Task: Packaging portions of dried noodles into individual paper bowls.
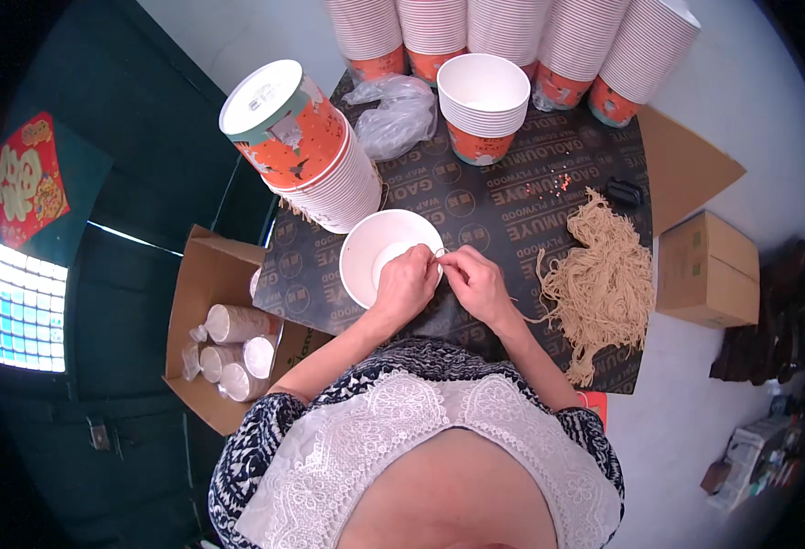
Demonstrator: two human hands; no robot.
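Left hand (407, 277) curls closed over the tub's (359, 261) right rim; right hand (476, 282) pinches what looks like a strand (442, 251). Twine (611, 270) heaps farther right. Gentle, even tension should spare the rim.

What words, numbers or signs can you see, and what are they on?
I can't copy writing out, but here's where it is:
Black tabletop: repeated tan lettering.
Red poster: big pale character.
Upturned bucket's white base: small print, too tiny to read.
Open cardboard box: dark letters, partly visible.
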